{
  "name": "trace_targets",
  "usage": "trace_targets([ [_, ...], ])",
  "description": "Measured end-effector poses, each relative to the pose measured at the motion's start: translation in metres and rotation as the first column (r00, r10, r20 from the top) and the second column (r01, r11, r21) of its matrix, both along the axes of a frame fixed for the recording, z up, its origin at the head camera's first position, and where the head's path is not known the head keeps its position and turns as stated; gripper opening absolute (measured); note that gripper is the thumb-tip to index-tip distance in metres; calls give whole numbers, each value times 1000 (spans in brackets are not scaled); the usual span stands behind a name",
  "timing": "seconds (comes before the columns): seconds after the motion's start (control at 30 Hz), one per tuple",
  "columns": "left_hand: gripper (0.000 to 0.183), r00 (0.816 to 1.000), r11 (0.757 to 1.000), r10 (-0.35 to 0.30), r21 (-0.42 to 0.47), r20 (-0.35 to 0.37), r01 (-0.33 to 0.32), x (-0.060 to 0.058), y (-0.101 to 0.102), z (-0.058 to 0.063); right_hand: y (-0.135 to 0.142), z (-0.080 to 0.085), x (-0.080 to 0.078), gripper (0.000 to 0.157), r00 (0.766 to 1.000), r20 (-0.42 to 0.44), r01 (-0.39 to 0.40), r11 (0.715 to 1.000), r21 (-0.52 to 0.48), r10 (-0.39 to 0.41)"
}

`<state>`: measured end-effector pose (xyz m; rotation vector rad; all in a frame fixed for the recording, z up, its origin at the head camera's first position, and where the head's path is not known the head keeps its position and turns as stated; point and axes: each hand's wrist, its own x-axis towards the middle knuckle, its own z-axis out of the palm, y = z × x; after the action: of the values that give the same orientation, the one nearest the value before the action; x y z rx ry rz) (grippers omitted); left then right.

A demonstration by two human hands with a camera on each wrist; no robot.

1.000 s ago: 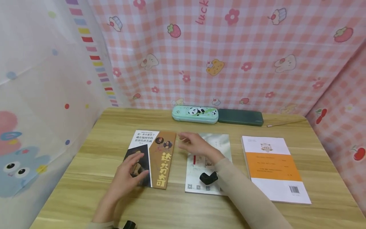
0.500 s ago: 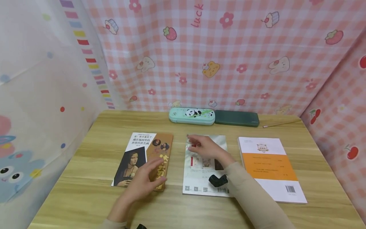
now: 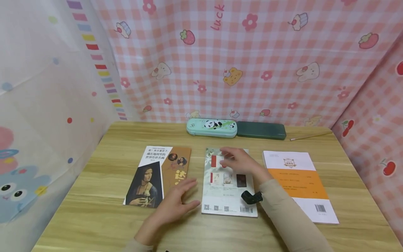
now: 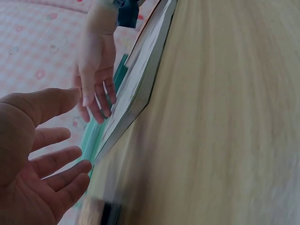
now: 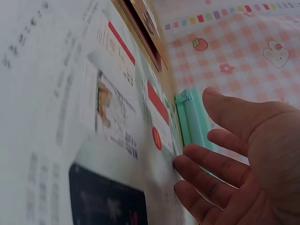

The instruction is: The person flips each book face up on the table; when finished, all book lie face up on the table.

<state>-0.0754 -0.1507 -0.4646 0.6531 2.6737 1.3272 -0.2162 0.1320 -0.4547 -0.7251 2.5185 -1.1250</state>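
Observation:
Three books lie flat in a row on the table. My left hand point(image 3: 176, 204), fingers spread and relaxed, hovers between the brown-and-white book point(image 3: 146, 185) with a portrait and the pale middle book point(image 3: 223, 201). It holds nothing. Over the upper part of the middle book is my right hand point(image 3: 240, 162), palm turned left, fingers loosely bent and holding nothing. In the right wrist view, its fingertips point(image 5: 180, 161) overlap the pale cover's far edge. The left wrist view shows the left hand point(image 4: 42, 164) with thumb and fingers apart, facing the right hand point(image 4: 96, 65).
A white book with an orange band point(image 3: 300, 183) lies at the right. Along the back of the wooden table point(image 3: 94, 210) sit a mint panda pencil case point(image 3: 212, 128), a dark green case point(image 3: 261, 130) and a pencil point(image 3: 310, 136). Checked cloth point(image 3: 201, 52) hangs behind.
Both hands have moved right. The left hand has left the portrait on the left book, and the right hand has passed from the middle book's left edge over its upper part. The books stay put.

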Motion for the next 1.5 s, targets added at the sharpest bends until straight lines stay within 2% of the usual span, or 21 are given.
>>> trace_targets([
  [0.17,68,999,1000,1,-8,45,0,0,10,-4,12,-3,-1,56,1000,-1,20,1000,-5,-20],
  [0.43,67,1000,999,-15,-41,14,16,-3,16,-10,25,-1,-3,57,999,-16,43,999,-2,-43],
  [0.6,69,998,996,-43,-74,35,45,-5,19,-11,35,-1,-3,55,998,-17,61,998,11,-61],
  [0.73,72,997,994,-64,-82,49,68,-7,22,-12,43,-3,-4,52,996,-52,71,997,11,-70],
  [1.0,80,996,986,-79,-140,51,85,-7,25,-13,57,-7,-4,52,988,-88,132,990,41,-128],
  [1.23,87,994,983,-82,-161,70,92,-6,30,-13,65,-10,-5,47,970,-131,217,973,74,-207],
  [1.5,87,993,984,-72,-158,95,87,-3,33,-13,69,-16,-10,47,969,-148,212,975,68,-200],
])
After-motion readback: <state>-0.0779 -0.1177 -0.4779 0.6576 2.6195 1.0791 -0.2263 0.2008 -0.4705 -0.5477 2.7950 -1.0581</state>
